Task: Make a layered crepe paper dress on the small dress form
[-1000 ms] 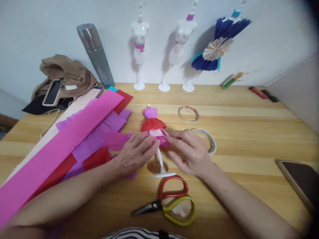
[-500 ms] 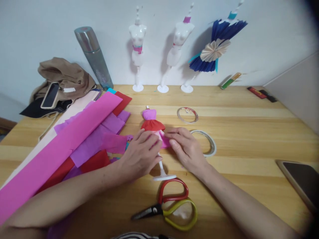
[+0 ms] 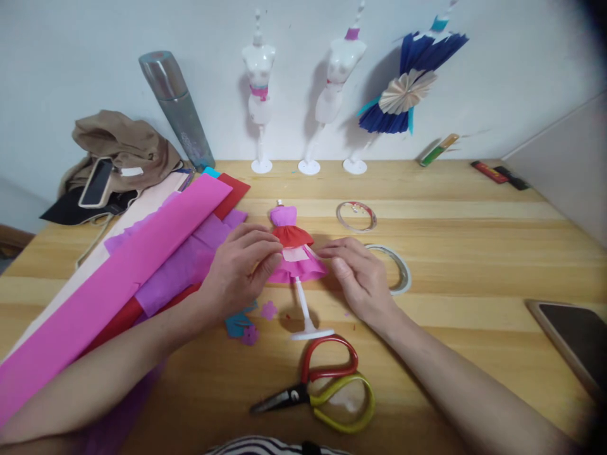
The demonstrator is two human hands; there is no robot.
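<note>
Wooden table (image 3: pixel 441 253): hands (image 3: pixel 246 265) (image 3: pixel 363 278) flanking dressed mannequin (image 3: pixel 294 243).

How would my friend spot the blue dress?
Go to the back of the wooden table, where three white mannequins stand by the wall. The blue dress is on the right one, and only it has a cream fan in the middle.

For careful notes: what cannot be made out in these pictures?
All in the head view:
Pink skirt, part: hidden behind the left hand.
Blue-dressed mannequin, top: cut off by upper edge.
Dark-screened device: cut off by right edge.
Green tube, any print: too small.
Right hand, whether touching skirt: too blurred.
</note>
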